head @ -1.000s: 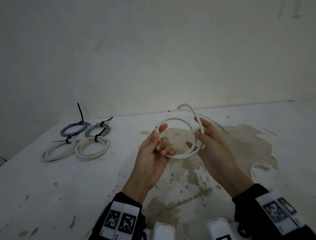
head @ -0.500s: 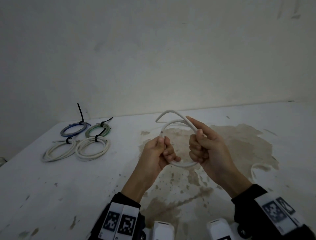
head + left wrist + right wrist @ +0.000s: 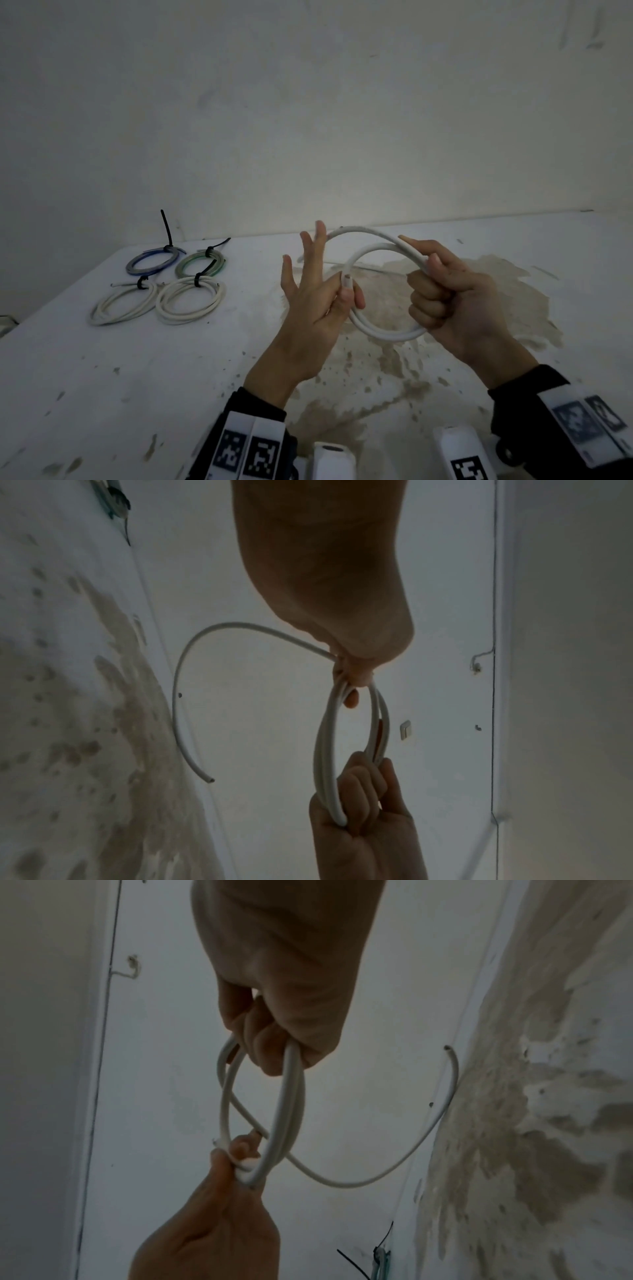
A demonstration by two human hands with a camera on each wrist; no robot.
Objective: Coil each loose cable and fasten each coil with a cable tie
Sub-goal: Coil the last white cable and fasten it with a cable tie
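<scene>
Counter (image 3: 102, 394), white w/ a big brownish stain, carries everything; work is held up above the stained part so the loops can swing free.

Four finished coils (image 3: 161, 284) sit at the far left, well apart from the hands, prob. parked there to keep done work out of the way. Each has a black tie round it: one blue, one green-ish, two white.

White cable (image 3: 383, 334) is in the air btwn both hands, wound into roughly two loops, no tie on it yet.

Right hand (image 3: 455, 301) is fisted round the right side of the loops, thumb pressed on top. Looks like the anchor grip, keeping the turns stacked so they don't spring open.

Left hand (image 3: 315, 308) pinches the left side w/ thumb + forefinger right by a cut end (image 3: 347, 278); other fingers fanned out straight, likely to leave room for the next turn.

Loose tail (image 3: 181, 685) arcs out from the left pinch and hangs free above the counter, so coiling isn't done. Judgement: one more wrap, then tie.
</scene>
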